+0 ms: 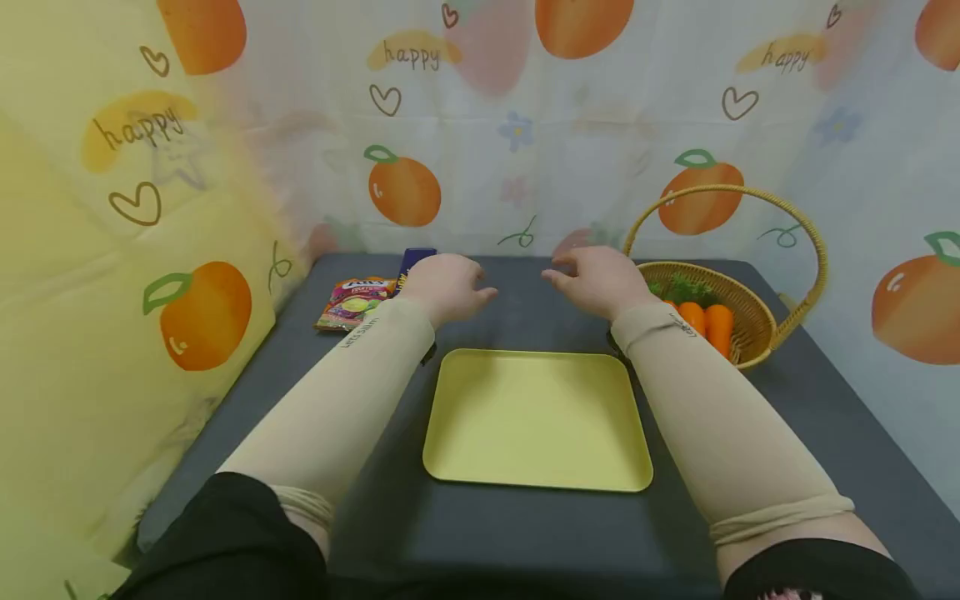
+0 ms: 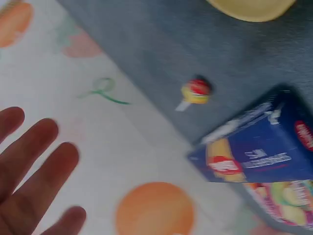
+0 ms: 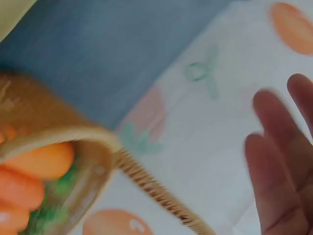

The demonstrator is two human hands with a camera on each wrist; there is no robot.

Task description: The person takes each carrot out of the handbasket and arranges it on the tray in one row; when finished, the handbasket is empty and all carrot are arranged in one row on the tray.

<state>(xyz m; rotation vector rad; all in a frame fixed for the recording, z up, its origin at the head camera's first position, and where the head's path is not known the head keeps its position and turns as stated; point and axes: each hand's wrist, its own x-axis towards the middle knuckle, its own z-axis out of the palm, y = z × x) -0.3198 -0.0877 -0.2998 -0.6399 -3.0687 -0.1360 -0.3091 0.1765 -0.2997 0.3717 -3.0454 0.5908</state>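
Note:
Both hands hover above the grey table, relaxed and holding nothing. My left hand (image 1: 448, 287) is nearest a dark blue box (image 1: 414, 260) and a colourful candy bag (image 1: 354, 302), partly covering them in the head view. In the left wrist view, a small lollipop (image 2: 197, 91) with a red and yellow wrapper lies beside the box; the head view does not show it. My right hand (image 1: 598, 282) is left of a wicker basket (image 1: 752, 325) holding orange carrots (image 1: 718, 327) with green tops. Between my forearms lies a pale yellow tray (image 1: 536, 417) with nothing on it.
The basket's tall arched handle (image 1: 817, 242) rises on the right side of the table. A printed curtain (image 1: 517, 192) with oranges hangs behind the table and along both sides. The grey tabletop (image 1: 517, 533) extends in front of the tray.

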